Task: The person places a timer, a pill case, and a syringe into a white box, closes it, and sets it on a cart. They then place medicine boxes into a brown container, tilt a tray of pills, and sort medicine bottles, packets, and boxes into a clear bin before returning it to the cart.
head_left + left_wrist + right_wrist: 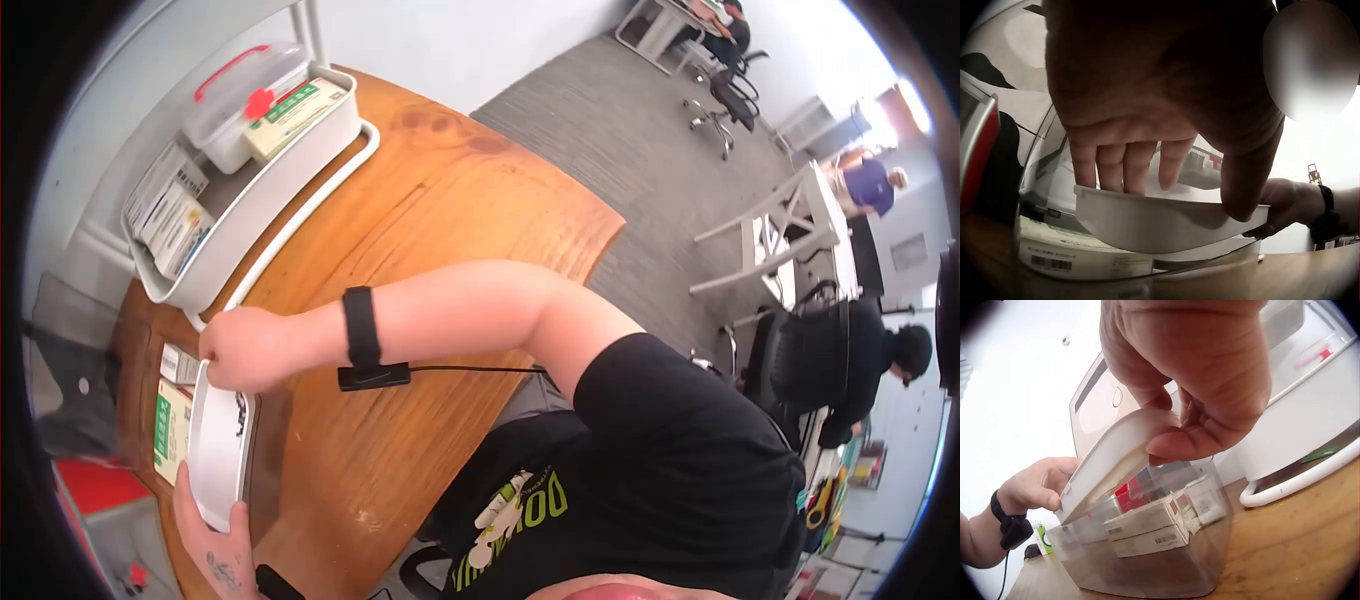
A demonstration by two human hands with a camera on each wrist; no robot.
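Both hands hold a white plastic tray [215, 450] by its ends. My right hand [245, 350] pinches the far end, with the thumb and fingers on its rim in the right wrist view. At the near end, my left hand [215, 545] grips the tray, its fingers over one side and the thumb at the other in the left wrist view. A clear plastic box [1147, 575] stands beneath, and the tray slants over its top. Inside the box lie medicine cartons [1147, 528] and something red [1127, 497].
On the wooden table [420, 230], a white caddy [270, 210] with a tubular frame stands beyond the right hand. It contains cartons [170, 225] and a lidded clear case [240, 95] with a red handle. Other people and chairs are in the room behind.
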